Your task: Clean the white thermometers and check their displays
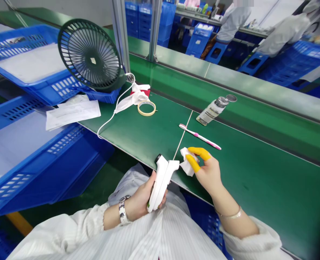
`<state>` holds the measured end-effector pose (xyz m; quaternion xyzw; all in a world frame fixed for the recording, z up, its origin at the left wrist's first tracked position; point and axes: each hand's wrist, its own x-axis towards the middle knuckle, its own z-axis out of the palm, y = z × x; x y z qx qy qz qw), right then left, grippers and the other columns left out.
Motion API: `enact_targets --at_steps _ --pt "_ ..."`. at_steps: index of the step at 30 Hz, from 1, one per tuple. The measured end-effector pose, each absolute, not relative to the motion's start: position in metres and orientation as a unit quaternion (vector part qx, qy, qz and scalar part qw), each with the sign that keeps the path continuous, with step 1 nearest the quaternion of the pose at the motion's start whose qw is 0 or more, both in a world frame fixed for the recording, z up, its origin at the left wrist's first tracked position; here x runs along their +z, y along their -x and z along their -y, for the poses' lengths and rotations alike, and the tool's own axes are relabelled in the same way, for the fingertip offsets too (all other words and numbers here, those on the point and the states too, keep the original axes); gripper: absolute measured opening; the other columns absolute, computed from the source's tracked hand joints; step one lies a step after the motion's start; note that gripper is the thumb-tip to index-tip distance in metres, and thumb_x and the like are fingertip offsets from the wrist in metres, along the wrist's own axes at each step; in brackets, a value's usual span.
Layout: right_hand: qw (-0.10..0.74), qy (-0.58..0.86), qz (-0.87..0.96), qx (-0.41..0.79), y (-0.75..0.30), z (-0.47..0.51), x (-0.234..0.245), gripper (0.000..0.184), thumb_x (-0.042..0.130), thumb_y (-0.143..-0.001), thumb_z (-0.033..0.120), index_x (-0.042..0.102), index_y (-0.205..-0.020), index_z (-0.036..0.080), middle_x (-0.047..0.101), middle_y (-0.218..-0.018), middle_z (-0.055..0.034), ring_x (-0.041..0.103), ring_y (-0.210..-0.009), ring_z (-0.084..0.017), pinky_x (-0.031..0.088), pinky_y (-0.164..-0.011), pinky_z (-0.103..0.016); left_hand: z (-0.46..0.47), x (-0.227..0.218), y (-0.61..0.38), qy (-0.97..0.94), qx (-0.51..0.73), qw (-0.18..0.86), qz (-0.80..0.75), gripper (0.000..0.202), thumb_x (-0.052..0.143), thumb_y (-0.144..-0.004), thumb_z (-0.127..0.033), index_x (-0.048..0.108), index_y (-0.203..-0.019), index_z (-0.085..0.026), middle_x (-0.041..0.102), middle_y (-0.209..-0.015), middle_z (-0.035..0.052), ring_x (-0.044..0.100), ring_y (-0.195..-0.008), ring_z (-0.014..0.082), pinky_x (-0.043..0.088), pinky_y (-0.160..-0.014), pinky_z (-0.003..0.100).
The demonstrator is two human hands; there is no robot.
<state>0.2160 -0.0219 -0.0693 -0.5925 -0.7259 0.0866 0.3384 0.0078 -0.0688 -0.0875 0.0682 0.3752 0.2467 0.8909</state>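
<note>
My left hand (142, 200) is closed around the grip of a white handheld device (162, 180), held upright at the near edge of the green bench (257, 180). My right hand (207, 169) wears yellow finger cots on thumb and forefinger. It pinches a small white wipe (187, 162) against the device's head. A pink and white toothbrush (200, 136) lies on the bench just beyond my right hand. Further back a small bottle (212, 109) with a metal cap lies on its side.
A dark green desk fan (91, 54) stands at the left with its white cable trailing over the bench. A roll of tape (147, 108) and a crumpled cloth (134, 96) lie beside it. Blue crates (35, 72) fill the left. People in white coats work behind.
</note>
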Motion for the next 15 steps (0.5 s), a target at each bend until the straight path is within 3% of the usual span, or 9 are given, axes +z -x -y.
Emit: enact_targets --at_steps 7,12,15 --pt "0.255 0.521 0.809 0.093 -0.187 0.037 -0.06 0.019 0.051 -0.087 0.024 0.068 -0.095 0.021 0.067 -0.09 -0.008 0.06 -0.079 -0.021 0.046 -0.07 -0.036 0.073 -0.089 -0.008 -0.125 0.243 0.868 -0.414 0.06 0.042 -0.074 -0.071 0.061 -0.072 -0.014 0.055 -0.054 0.0 0.047 -0.041 0.0083 0.034 -0.04 0.021" --pt "0.242 0.378 0.885 0.124 -0.158 0.069 -0.051 0.017 0.051 -0.086 0.018 0.067 -0.092 0.021 0.065 -0.083 -0.0056 0.054 -0.075 -0.017 0.037 -0.067 -0.033 0.075 -0.095 -0.007 -0.132 0.252 0.86 -0.424 0.058 0.04 -0.075 -0.07 0.057 -0.064 -0.016 0.05 -0.043 -0.0015 0.045 -0.036 0.0091 0.03 -0.038 0.021" --pt "0.253 0.391 0.881 0.08 -0.165 0.059 -0.053 0.018 0.05 -0.087 0.019 0.066 -0.094 0.021 0.066 -0.085 -0.0052 0.052 -0.08 -0.019 0.032 -0.068 -0.035 0.074 -0.095 -0.007 -0.12 0.243 0.865 -0.423 0.057 0.042 -0.074 -0.071 0.057 -0.066 -0.016 0.05 -0.044 -0.0016 0.045 -0.037 0.0093 0.029 -0.038 0.022"
